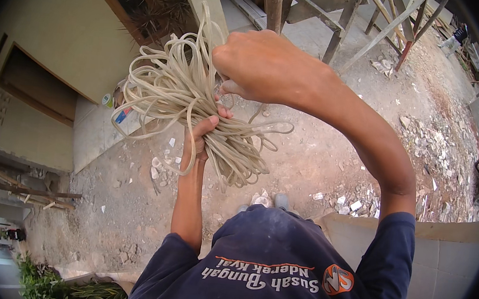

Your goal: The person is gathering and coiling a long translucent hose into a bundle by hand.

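Observation:
A thick bundle of off-white rope (pixel 173 85), folded in many loops, is gripped round its middle by my left hand (pixel 202 133). Its thumb lies across the strands and the fingertips show on the far side. Long loops fan out toward the upper left, and shorter ones hang to the lower right. My right hand (pixel 248 64) is closed in a fist just above the bundle, at its upper right edge, on a strand of the rope. A loose end trails down near the right fingers. The right palm is turned away and hidden.
Broken rubble (pixel 435 151) lies on the dirt ground at the right. Wooden trestles (pixel 344 21) stand at the far side. On the left is a building with a tiled ledge (pixel 93 141), a plant (pixel 161 3) and a small tub (pixel 107 100). Another person (pixel 456 38) is far right.

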`<state>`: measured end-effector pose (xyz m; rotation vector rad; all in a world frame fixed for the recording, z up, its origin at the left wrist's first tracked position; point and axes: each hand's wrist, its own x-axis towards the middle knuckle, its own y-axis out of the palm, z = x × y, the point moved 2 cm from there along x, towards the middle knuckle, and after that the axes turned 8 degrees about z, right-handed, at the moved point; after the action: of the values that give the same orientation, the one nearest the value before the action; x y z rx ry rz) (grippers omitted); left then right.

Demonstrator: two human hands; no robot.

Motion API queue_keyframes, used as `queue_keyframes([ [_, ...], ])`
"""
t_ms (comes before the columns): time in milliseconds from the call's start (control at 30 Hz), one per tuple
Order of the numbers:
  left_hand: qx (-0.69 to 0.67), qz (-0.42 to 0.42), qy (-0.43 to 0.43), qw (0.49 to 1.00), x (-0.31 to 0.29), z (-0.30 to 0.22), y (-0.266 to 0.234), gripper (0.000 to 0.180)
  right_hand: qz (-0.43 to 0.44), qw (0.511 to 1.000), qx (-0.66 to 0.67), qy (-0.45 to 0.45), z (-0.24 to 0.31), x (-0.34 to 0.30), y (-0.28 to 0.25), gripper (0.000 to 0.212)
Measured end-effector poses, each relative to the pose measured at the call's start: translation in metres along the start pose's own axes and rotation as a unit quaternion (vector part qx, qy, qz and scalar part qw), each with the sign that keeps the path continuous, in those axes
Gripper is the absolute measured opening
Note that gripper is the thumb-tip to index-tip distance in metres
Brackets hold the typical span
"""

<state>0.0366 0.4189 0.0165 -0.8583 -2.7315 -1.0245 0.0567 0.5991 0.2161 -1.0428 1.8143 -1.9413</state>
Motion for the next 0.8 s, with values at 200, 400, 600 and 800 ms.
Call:
queue_keyframes([
  [200, 0.148, -0.041, -0.043, 0.987, -0.009, -0.014, -0.002, 0.039, 0.093, 0.976, 0.195, -0.036, 0.006, 0.028, -0.008, 0.026],
  [400, 0.159, -0.041, -0.039, 0.986, -0.018, -0.016, -0.008, 0.038, 0.101, 0.963, 0.243, -0.052, 0.002, 0.033, 0.005, 0.025],
  [600, 0.061, 0.075, -0.044, 0.994, -0.006, -0.005, -0.009, 0.041, 0.010, 0.958, 0.272, -0.092, -0.005, 0.036, 0.029, 0.025],
  [800, -0.034, 0.009, 0.040, 0.999, -0.022, -0.020, -0.014, 0.050, -0.006, 0.942, 0.334, 0.007, -0.026, -0.023, 0.037, 0.019],
])
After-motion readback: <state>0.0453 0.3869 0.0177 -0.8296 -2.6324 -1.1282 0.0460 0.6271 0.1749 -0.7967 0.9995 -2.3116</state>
